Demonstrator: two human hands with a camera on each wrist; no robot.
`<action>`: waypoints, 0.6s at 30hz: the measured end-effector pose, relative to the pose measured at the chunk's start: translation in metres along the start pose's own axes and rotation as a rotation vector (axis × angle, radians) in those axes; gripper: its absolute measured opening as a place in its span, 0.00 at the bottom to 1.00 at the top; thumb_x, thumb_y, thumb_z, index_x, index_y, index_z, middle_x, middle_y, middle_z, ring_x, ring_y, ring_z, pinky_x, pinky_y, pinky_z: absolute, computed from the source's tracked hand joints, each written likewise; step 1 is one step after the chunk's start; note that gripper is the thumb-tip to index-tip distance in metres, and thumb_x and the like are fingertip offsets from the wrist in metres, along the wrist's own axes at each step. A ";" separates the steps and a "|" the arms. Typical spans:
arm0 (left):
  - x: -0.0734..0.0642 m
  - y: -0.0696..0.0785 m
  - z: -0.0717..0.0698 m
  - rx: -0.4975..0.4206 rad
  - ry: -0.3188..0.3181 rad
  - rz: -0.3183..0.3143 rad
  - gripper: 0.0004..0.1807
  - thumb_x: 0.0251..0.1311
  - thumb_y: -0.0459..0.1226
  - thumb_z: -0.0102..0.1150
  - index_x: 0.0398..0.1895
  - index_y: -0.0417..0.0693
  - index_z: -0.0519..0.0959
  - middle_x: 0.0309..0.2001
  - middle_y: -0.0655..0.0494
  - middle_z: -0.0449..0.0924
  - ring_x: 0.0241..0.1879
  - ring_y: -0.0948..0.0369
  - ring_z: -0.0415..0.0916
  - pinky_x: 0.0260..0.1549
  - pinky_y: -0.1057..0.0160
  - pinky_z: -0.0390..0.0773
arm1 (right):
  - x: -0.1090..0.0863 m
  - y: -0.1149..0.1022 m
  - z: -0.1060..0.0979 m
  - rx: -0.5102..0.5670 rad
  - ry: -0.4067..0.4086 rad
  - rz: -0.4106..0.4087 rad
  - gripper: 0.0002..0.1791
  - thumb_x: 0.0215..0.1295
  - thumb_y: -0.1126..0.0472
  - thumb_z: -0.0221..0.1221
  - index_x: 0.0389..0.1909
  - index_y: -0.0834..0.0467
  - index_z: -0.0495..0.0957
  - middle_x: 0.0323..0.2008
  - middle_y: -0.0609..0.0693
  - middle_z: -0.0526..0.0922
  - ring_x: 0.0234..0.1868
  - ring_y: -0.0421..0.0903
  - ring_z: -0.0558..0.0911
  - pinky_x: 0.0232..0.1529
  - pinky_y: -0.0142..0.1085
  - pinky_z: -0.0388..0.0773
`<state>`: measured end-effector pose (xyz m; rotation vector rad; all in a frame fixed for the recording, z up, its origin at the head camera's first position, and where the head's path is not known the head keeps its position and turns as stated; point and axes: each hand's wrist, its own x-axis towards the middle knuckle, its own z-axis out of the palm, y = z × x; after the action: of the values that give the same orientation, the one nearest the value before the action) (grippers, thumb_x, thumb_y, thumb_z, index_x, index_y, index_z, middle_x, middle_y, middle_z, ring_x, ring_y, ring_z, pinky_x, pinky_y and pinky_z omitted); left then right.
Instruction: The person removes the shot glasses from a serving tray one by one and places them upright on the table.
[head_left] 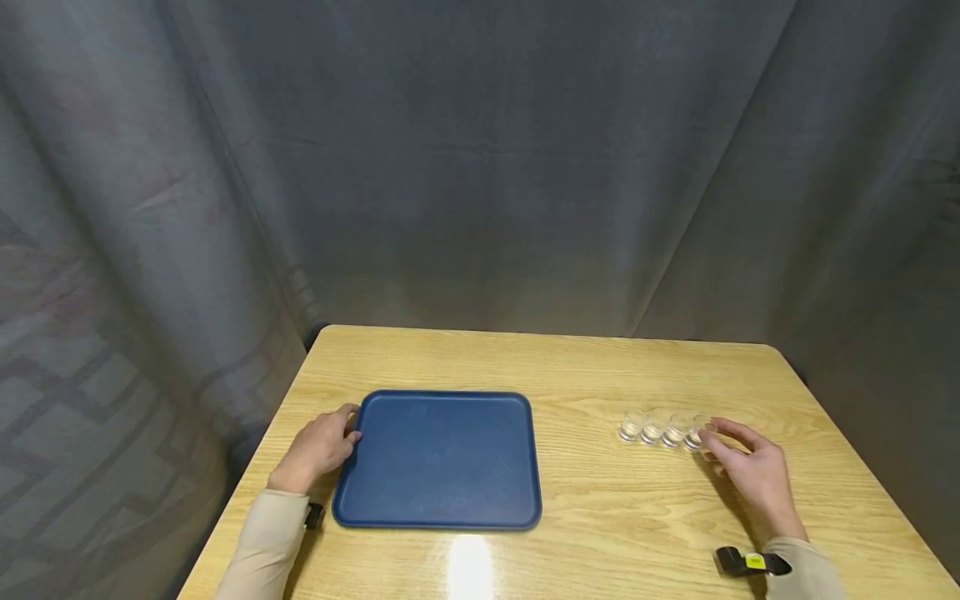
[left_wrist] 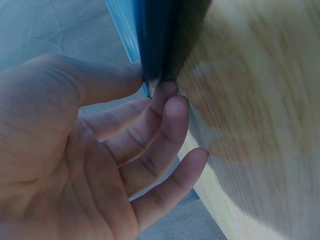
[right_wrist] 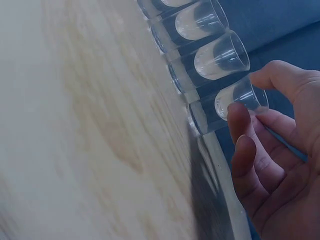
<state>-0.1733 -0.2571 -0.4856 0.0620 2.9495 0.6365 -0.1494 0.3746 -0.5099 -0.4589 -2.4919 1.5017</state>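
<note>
A dark blue rectangular tray point(head_left: 442, 458) lies flat on the table, left of the middle. My left hand point(head_left: 318, 446) holds its left rim; in the left wrist view the thumb touches the tray edge point(left_wrist: 156, 40) and the fingers curl beside it. Toward the right stand several small clear shot glasses point(head_left: 652, 432) in a touching row, upright, with thick bases. My right hand point(head_left: 757, 475) pinches the rightmost shot glass point(right_wrist: 207, 114) near its rim between thumb and fingers. That glass still stands on the table beside its neighbour point(right_wrist: 222, 57).
The light wooden table point(head_left: 585, 533) carries the tray and the glasses, with bare wood between them. Grey curtains point(head_left: 480, 167) hang behind and at both sides. A black strap with a yellow tag point(head_left: 753, 562) is at my right wrist.
</note>
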 end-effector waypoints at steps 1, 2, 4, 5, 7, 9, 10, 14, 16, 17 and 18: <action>0.000 0.000 0.000 0.000 0.000 0.002 0.25 0.73 0.33 0.61 0.69 0.32 0.73 0.46 0.41 0.88 0.38 0.53 0.84 0.42 0.46 0.84 | -0.001 0.000 0.000 -0.005 0.001 -0.003 0.33 0.71 0.47 0.70 0.67 0.66 0.77 0.37 0.15 0.78 0.31 0.33 0.88 0.29 0.30 0.82; 0.001 0.000 0.000 -0.001 -0.001 0.003 0.25 0.73 0.33 0.61 0.69 0.32 0.73 0.46 0.41 0.88 0.38 0.53 0.84 0.42 0.46 0.84 | -0.001 0.001 0.000 -0.012 0.001 -0.007 0.33 0.71 0.47 0.70 0.67 0.66 0.77 0.37 0.15 0.77 0.31 0.32 0.88 0.29 0.30 0.82; 0.001 0.001 0.001 -0.002 -0.004 0.005 0.25 0.73 0.33 0.61 0.69 0.32 0.73 0.46 0.41 0.88 0.38 0.53 0.84 0.42 0.46 0.84 | -0.002 0.001 0.000 -0.016 0.002 -0.004 0.33 0.71 0.47 0.70 0.67 0.65 0.77 0.37 0.14 0.77 0.31 0.32 0.88 0.28 0.30 0.81; 0.001 0.001 0.001 -0.002 -0.004 0.005 0.25 0.73 0.33 0.61 0.69 0.32 0.73 0.46 0.41 0.88 0.38 0.53 0.84 0.42 0.46 0.84 | -0.002 0.002 -0.001 -0.016 0.000 -0.004 0.33 0.71 0.47 0.70 0.67 0.65 0.77 0.38 0.15 0.77 0.31 0.32 0.88 0.28 0.30 0.81; 0.002 0.002 0.001 -0.002 -0.006 0.005 0.25 0.73 0.33 0.61 0.69 0.32 0.73 0.45 0.41 0.87 0.37 0.54 0.83 0.41 0.47 0.84 | -0.003 0.002 -0.002 -0.011 -0.003 0.001 0.33 0.71 0.47 0.70 0.67 0.63 0.77 0.38 0.15 0.78 0.31 0.32 0.88 0.28 0.31 0.81; 0.003 0.002 0.001 -0.001 -0.005 0.005 0.25 0.73 0.33 0.61 0.70 0.32 0.73 0.45 0.42 0.87 0.37 0.54 0.82 0.41 0.47 0.84 | -0.004 0.003 -0.002 -0.003 -0.005 0.003 0.33 0.71 0.47 0.70 0.67 0.63 0.76 0.39 0.15 0.78 0.32 0.31 0.87 0.28 0.31 0.82; 0.003 0.002 0.001 0.000 -0.003 0.006 0.25 0.73 0.33 0.60 0.69 0.32 0.73 0.45 0.42 0.87 0.36 0.54 0.82 0.41 0.47 0.84 | -0.004 0.003 -0.002 -0.001 -0.006 0.000 0.33 0.71 0.47 0.70 0.67 0.63 0.76 0.39 0.16 0.78 0.32 0.31 0.87 0.28 0.31 0.82; 0.003 -0.002 0.001 -0.004 0.000 0.016 0.24 0.73 0.34 0.61 0.69 0.32 0.74 0.46 0.40 0.88 0.39 0.52 0.84 0.43 0.45 0.84 | -0.005 0.000 -0.002 0.037 0.005 0.016 0.33 0.71 0.46 0.69 0.68 0.62 0.76 0.40 0.16 0.79 0.33 0.31 0.87 0.28 0.32 0.82; 0.001 -0.006 0.000 -0.004 0.010 0.036 0.24 0.73 0.34 0.61 0.68 0.32 0.75 0.45 0.41 0.88 0.40 0.51 0.85 0.44 0.44 0.84 | -0.006 -0.001 -0.005 0.035 0.017 0.001 0.31 0.72 0.46 0.68 0.67 0.61 0.76 0.39 0.17 0.80 0.33 0.30 0.87 0.29 0.31 0.82; -0.001 -0.008 -0.001 -0.004 0.016 0.044 0.24 0.73 0.35 0.62 0.67 0.32 0.75 0.45 0.41 0.88 0.41 0.50 0.85 0.45 0.43 0.84 | -0.007 -0.003 -0.007 0.036 0.026 -0.006 0.30 0.73 0.46 0.67 0.67 0.61 0.77 0.39 0.17 0.80 0.33 0.29 0.87 0.29 0.31 0.82; -0.003 -0.010 -0.002 -0.002 0.022 0.050 0.24 0.73 0.35 0.62 0.67 0.32 0.75 0.45 0.41 0.88 0.41 0.50 0.86 0.46 0.42 0.84 | -0.008 -0.005 -0.009 0.032 0.040 -0.020 0.29 0.74 0.47 0.67 0.66 0.61 0.78 0.39 0.16 0.80 0.33 0.29 0.87 0.29 0.30 0.82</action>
<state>-0.1709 -0.2674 -0.4872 0.1295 2.9764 0.6508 -0.1398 0.3771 -0.5011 -0.4527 -2.4308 1.5076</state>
